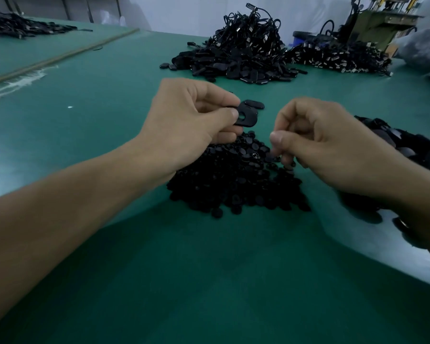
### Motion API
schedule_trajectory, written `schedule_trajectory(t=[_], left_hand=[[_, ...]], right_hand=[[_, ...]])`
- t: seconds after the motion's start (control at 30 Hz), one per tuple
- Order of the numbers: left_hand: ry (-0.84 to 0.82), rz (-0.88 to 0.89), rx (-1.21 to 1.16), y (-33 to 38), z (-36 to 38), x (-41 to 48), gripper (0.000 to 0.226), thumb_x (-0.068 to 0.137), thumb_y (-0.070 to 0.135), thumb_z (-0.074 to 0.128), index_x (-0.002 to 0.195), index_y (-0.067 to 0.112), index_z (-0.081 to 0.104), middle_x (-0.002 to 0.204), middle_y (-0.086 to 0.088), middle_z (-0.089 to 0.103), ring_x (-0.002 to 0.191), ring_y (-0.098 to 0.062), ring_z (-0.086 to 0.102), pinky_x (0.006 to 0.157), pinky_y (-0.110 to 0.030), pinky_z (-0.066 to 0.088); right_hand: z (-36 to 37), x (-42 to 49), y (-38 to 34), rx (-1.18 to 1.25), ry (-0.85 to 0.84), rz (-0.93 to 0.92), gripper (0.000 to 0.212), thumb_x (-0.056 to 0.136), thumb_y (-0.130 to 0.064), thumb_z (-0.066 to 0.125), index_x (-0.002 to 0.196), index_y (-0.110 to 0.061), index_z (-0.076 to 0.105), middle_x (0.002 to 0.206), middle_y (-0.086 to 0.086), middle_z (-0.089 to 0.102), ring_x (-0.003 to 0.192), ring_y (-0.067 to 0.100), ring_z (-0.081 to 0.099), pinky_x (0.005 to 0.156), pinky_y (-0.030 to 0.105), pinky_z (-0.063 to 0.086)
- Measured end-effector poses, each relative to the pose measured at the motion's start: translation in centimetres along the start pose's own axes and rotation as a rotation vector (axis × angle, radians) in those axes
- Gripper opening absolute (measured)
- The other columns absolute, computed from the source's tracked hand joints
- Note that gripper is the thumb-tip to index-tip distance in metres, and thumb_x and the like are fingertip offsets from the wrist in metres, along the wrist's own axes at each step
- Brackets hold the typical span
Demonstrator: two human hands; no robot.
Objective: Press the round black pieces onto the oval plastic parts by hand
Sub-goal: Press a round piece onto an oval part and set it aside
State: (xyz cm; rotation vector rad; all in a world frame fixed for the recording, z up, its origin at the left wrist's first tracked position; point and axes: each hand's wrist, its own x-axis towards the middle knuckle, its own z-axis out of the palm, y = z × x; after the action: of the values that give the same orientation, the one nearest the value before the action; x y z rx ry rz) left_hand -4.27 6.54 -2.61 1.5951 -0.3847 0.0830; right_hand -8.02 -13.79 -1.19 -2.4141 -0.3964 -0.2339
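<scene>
Holding an oval plastic part point(246, 115) up over the green table point(209, 281), the left hand point(184, 125) has it pinched between thumb and curled fingers, with the thumb tip right beside the hole in the part. The part is in the air, just above the far edge of the pile of round black pieces point(233, 180).

The right hand point(320, 145) is down at the right side of that pile, fingers curled and tips pointing into the pieces. Honestly can't tell if it's got one pinched or is just fishing around. It's blurry there and everything's black on black.

Stuff I reckon could go wrong from here:
- Grabbing two pieces at once, or none, since they're small and heaped up loose.
- The thumb sitting so close to the hole could block the round piece going in, so it'd need to shift first.
- Piece going in tilted or wrong way up, so it only half seats and pops back out.
- Dropping the piece back into the pile, where good luck finding it.

More oval parts point(407, 145) are heaped just right of that hand.
</scene>
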Motion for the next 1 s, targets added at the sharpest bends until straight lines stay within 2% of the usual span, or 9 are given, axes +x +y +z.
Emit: schedule_trajectory(t=[0.13, 0.3, 0.5, 0.7, 0.87, 0.93, 1.0], left_hand=[[-0.025, -0.010, -0.009, 0.1, 0.3, -0.3, 0.012, 0.091, -0.001, 0.068, 0.090, 0.011, 0.072, 0.079, -0.006, 0.078, 0.075, -0.019, 0.077, 0.066, -0.020, 0.059], [-0.031, -0.009, 0.000, 0.2, 0.3, -0.4, 0.013, 0.091, -0.002, 0.068, 0.090, 0.011, 0.071, 0.079, -0.006, 0.078, 0.074, -0.018, 0.077, 0.066, -0.020, 0.059], [-0.043, -0.011, -0.020, 0.5, 0.6, -0.7, 0.013, 0.089, -0.004, 0.070, 0.090, 0.008, 0.071, 0.078, -0.006, 0.077, 0.074, -0.018, 0.077, 0.067, -0.021, 0.060], [-0.043, -0.015, -0.078, 0.8, 1.0, -0.9, 0.014, 0.088, -0.006, 0.071, 0.088, 0.008, 0.073, 0.081, -0.010, 0.077, 0.074, -0.020, 0.077, 0.067, -0.021, 0.059], [-0.047, -0.039, -0.126, 0.9, 1.2, -1.0, 0.014, 0.086, -0.006, 0.072, 0.086, 0.008, 0.074, 0.082, -0.012, 0.077, 0.073, -0.021, 0.077, 0.066, -0.021, 0.059], [-0.056, -0.035, -0.126, 0.9, 1.3, -1.1, 0.015, 0.085, -0.006, 0.072, 0.087, 0.008, 0.074, 0.084, -0.014, 0.077, 0.074, -0.022, 0.077, 0.067, -0.021, 0.059], [-0.066, -0.025, -0.116, 0.9, 1.4, -1.2, 0.016, 0.085, -0.007, 0.072, 0.087, 0.008, 0.073, 0.082, -0.013, 0.077, 0.074, -0.021, 0.077, 0.067, -0.021, 0.059]], right_hand=[[-0.2, -0.1, -0.5, 0.119, 0.094, -0.032, 0.011, 0.092, -0.017, 0.067, 0.085, -0.023, 0.061, 0.077, -0.009, 0.074, 0.068, 0.006, 0.070, 0.060, 0.014, 0.051], [-0.3, -0.3, -1.0, 0.267, 0.164, -0.025, 0.019, 0.083, -0.003, 0.075, 0.086, -0.019, 0.065, 0.079, 0.003, 0.075, 0.071, 0.020, 0.074, 0.067, 0.026, 0.059], [-0.2, -0.5, -1.5, 0.322, 0.167, -0.047, 0.013, 0.083, -0.002, 0.076, 0.088, -0.014, 0.075, 0.078, 0.003, 0.076, 0.064, 0.006, 0.069, 0.066, 0.017, 0.057], [0.2, -0.3, -1.7, 0.286, 0.215, -0.089, 0.017, 0.084, -0.007, 0.078, 0.083, -0.024, 0.076, 0.073, -0.008, 0.075, 0.060, -0.001, 0.061, 0.063, 0.017, 0.054], [0.4, -0.2, -1.4, 0.170, 0.284, -0.077, 0.020, 0.088, -0.012, 0.075, 0.091, -0.032, 0.076, 0.075, -0.011, 0.074, 0.068, 0.000, 0.067, 0.065, 0.015, 0.053], [0.5, -0.2, -1.5, 0.136, 0.294, -0.080, 0.023, 0.088, -0.012, 0.075, 0.089, -0.035, 0.071, 0.076, -0.010, 0.073, 0.071, 0.003, 0.070, 0.070, 0.021, 0.057], [0.5, -0.2, -1.5, 0.123, 0.293, -0.070, 0.026, 0.086, -0.013, 0.076, 0.087, -0.035, 0.062, 0.078, -0.007, 0.072, 0.073, 0.009, 0.071, 0.074, 0.036, 0.061]])
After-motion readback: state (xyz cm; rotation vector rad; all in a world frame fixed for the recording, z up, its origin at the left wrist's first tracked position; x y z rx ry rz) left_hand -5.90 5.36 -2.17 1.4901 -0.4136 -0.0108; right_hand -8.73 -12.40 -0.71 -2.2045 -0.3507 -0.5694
